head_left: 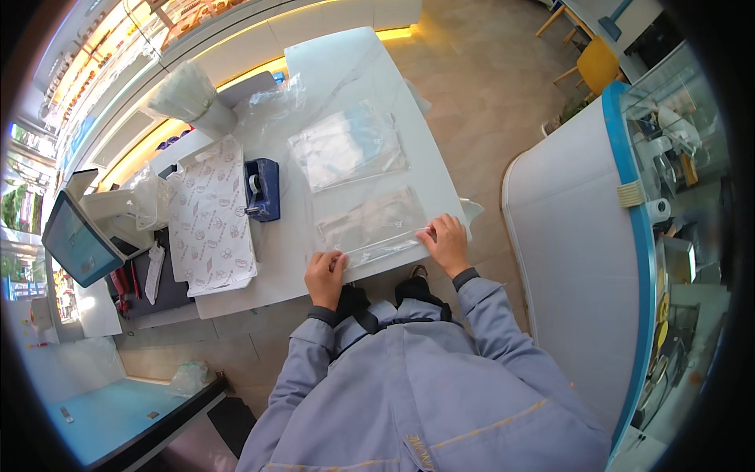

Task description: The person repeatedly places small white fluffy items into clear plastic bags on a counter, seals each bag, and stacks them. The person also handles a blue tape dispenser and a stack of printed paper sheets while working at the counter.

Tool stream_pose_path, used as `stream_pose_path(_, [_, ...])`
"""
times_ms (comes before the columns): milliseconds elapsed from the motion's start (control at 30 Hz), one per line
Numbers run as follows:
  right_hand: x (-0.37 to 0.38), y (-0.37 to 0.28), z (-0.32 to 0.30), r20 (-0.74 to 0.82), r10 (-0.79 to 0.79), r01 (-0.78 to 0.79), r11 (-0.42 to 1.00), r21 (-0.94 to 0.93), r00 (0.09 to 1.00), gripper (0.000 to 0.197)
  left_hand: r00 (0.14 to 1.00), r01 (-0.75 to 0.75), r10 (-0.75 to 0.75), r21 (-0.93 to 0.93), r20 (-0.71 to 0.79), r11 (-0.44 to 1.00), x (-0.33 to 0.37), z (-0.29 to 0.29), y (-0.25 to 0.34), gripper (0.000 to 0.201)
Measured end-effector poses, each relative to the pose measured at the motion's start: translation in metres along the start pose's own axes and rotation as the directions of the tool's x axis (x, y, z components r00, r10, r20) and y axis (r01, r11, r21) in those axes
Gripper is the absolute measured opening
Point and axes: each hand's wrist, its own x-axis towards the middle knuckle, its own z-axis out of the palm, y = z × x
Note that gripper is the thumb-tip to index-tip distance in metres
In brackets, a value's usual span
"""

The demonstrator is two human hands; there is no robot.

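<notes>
A clear plastic bag (376,221) lies flat near the front edge of the white table. At the left end of its near edge, my left hand (325,277) pinches the film between thumb and fingers. The right end of that same edge is gripped by my right hand (447,243), so the edge runs fairly straight between the two. Farther back lies a stack of clear plastic bags (346,149), separate from the one I hold. A blue tape dispenser (263,189) stands left of the bags.
Left of the dispenser is a stack of printed paper sheets (211,216), with a touchscreen terminal (79,242) beyond. A bin-like container with a plastic liner (189,93) stands at the back left. The table (354,59) ends at my waist; a white counter with blue trim (572,236) rises at right.
</notes>
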Motion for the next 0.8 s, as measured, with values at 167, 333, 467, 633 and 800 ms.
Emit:
stream_pose_path(167, [0.000,0.004,0.002,0.003,0.015,-0.015,1.000,0.012,1.000,0.027,1.000,-0.004,0.004,0.065,-0.001,0.998,0.000,-0.003,0.004,0.012])
stream_pose_path(333, [0.002,0.003,0.000,0.020,0.015,-0.016,1.000,0.020,1.000,0.029,1.000,0.005,-0.005,0.152,0.003,0.988,-0.005,-0.004,0.007,0.012])
stream_pose_path(467, [0.003,-0.002,-0.003,0.054,0.038,-0.038,0.999,0.000,0.998,0.030,1.000,0.000,-0.003,0.194,0.015,0.981,-0.012,-0.004,0.008,0.012])
stream_pose_path(633, [0.004,-0.002,-0.003,0.061,0.042,-0.041,0.999,-0.009,0.997,0.030,0.998,-0.049,0.042,0.208,0.036,0.977,-0.015,-0.003,0.010,0.014])
stream_pose_path(800, [0.004,-0.004,-0.004,0.074,0.061,-0.059,0.998,-0.022,0.995,0.031,0.998,-0.057,0.053,0.196,0.023,0.979,-0.016,-0.003,0.006,0.013])
